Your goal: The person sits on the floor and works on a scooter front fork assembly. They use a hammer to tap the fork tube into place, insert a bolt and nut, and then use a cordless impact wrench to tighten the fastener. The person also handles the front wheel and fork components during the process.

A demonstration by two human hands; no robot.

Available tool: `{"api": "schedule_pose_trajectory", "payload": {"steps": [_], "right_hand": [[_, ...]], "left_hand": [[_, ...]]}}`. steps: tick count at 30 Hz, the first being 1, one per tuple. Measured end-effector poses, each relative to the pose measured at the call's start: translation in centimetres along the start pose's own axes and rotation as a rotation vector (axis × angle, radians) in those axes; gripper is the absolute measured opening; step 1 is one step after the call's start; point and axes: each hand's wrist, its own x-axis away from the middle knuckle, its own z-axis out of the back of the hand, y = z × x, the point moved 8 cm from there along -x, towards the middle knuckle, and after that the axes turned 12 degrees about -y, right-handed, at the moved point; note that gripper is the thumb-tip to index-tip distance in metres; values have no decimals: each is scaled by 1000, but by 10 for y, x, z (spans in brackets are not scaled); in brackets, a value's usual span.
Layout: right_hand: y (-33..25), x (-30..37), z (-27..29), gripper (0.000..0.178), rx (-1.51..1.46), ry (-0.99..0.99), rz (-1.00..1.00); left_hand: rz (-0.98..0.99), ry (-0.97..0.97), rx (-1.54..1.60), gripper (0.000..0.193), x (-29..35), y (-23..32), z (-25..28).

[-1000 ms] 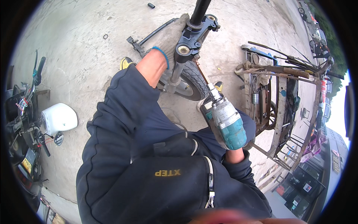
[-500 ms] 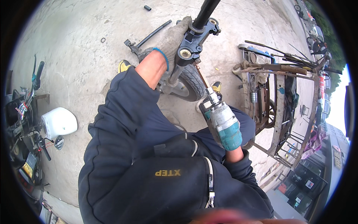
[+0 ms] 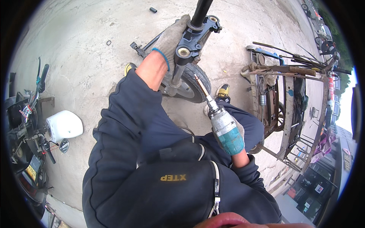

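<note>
My left hand (image 3: 171, 41), in a grey knit glove with a blue cuff, is closed around the side of a black fork clamp (image 3: 188, 42). A black steering stem (image 3: 202, 13) rises from that clamp, and a fork leg (image 3: 176, 78) runs down beside a small tyred wheel (image 3: 203, 78). In my gloved right hand (image 3: 239, 130) is a teal and silver impact wrench (image 3: 227, 131), its body hiding most of the fingers. A long copper-coloured bit (image 3: 202, 86) sticks out of its nose. The bit's tip stands below the clamp, in front of the tyre, apart from the clamp's bolts.
A rusty metal cart (image 3: 285, 102) loaded with rods and parts stands on the right. To the left are a motorbike (image 3: 28, 140) and a white rounded panel (image 3: 64, 124). A short black tube (image 3: 153, 10) and a small ring (image 3: 108, 43) lie on the concrete.
The impact wrench's bit has come away from the underside of the fork clamp, and its tip now points more to the left. My left hand keeps its hold on the clamp.
</note>
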Motion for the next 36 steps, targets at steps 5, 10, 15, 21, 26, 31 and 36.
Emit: {"api": "schedule_pose_trajectory", "payload": {"steps": [5, 10, 15, 21, 26, 31, 36], "right_hand": [[0, 14, 1, 39, 362, 8, 69], [-47, 14, -2, 41, 584, 28, 266], [-55, 8, 4, 42, 226, 58, 226], [-33, 3, -2, 41, -1, 36, 169], [-59, 6, -8, 44, 951, 133, 323], [-56, -2, 3, 46, 531, -3, 184], [-46, -3, 2, 53, -324, -76, 53]], "left_hand": [[-49, -59, 89, 54, -2, 0, 2], [-27, -22, -2, 54, -4, 0, 5], [-44, -40, -4, 54, -5, 1, 5], [-73, -66, 65, 55, -8, 1, 7], [-84, -78, 45, 55, -6, 1, 6], [-60, -43, 31, 56, -4, -1, 5], [-53, -62, 78, 58, -5, -4, 4]]}}
